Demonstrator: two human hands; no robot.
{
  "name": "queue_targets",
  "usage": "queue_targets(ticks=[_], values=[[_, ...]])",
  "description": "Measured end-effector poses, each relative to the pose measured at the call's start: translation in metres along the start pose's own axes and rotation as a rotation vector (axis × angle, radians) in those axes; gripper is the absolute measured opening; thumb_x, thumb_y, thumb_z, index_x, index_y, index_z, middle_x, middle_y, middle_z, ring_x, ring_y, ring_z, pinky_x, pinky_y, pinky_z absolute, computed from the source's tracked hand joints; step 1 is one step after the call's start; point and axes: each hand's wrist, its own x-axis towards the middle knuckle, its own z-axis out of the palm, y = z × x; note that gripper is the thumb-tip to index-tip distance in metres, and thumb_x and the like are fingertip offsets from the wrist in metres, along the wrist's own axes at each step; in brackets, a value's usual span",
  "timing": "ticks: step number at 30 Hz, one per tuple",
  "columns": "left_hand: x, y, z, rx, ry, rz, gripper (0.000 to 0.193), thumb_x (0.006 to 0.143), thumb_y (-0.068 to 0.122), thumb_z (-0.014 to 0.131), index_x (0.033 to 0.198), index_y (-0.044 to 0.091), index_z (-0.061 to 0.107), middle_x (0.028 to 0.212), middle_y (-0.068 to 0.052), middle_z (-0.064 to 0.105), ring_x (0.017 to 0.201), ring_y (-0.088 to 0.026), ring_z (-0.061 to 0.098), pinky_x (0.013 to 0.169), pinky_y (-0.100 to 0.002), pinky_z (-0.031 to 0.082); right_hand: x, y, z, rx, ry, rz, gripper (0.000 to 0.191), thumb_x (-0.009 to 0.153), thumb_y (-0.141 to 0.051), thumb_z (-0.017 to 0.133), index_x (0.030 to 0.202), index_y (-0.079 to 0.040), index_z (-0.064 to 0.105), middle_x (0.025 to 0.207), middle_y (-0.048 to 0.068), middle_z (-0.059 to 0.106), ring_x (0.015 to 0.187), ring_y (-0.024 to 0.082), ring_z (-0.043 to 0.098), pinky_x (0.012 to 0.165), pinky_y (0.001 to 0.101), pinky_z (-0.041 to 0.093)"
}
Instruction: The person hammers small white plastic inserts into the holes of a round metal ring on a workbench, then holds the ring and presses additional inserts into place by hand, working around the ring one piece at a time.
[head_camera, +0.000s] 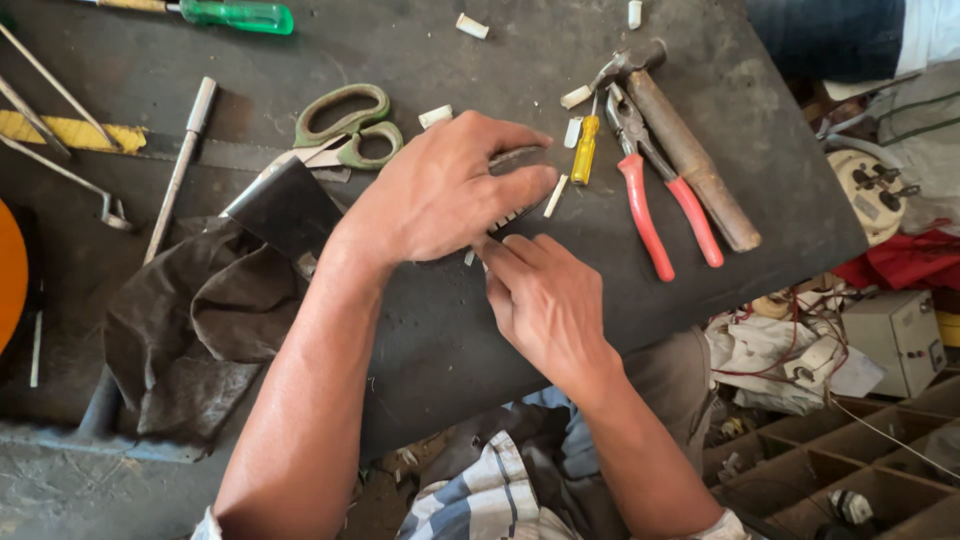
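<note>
My left hand (440, 190) lies palm down over a small dark ribbed part (515, 160) on the black worktop (420, 330), fingers curled around it. My right hand (545, 300) sits just below it, fingertips pinched against the part's lower edge where pale teeth show. Most of the part is hidden under my hands. A thin white sliver (556, 196) lies just right of my left fingertips.
Red-handled pliers (650, 190), a wooden-handled hammer (685, 145) and a small yellow screwdriver (585, 148) lie to the right. Green scissors (350, 128), a black wedge-shaped block (285, 205) and a brown rag (200, 320) lie left. A green screwdriver (235, 15) is at the top. Wire clutter fills the right side.
</note>
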Motion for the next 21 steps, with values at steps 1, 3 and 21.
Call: queue_targets(ticks=[1,3,21], values=[[0.000,-0.001,0.000,0.004,-0.025,-0.026,0.048,0.087,0.038,0.063,0.118,0.004,0.074,0.091,-0.020,0.076,0.085,-0.034,0.075,0.079,-0.041,0.057,-0.001,0.000,0.000,-0.003,-0.003,-0.003,0.029,0.082,-0.008,0.072,0.111,-0.012,0.076,0.081,0.002,0.063,0.073,0.023,0.061,0.063,0.0383,0.050],[0.001,-0.005,0.001,0.015,-0.072,-0.084,0.048,0.085,0.040,0.062,0.118,0.007,0.074,0.088,-0.020,0.076,0.086,-0.033,0.075,0.080,-0.040,0.057,-0.001,0.001,-0.001,-0.006,-0.011,-0.011,0.034,0.079,-0.008,0.072,0.112,-0.012,0.077,0.079,0.002,0.062,0.073,0.023,0.062,0.063,0.0387,0.051],[0.001,-0.010,0.004,0.050,0.006,-0.011,0.044,0.087,0.038,0.065,0.116,0.008,0.076,0.101,-0.021,0.075,0.091,-0.036,0.073,0.079,-0.042,0.056,-0.002,0.004,0.004,-0.006,-0.026,-0.008,0.020,0.082,-0.010,0.072,0.102,-0.013,0.074,0.083,0.001,0.062,0.076,0.023,0.062,0.064,0.0391,0.051]])
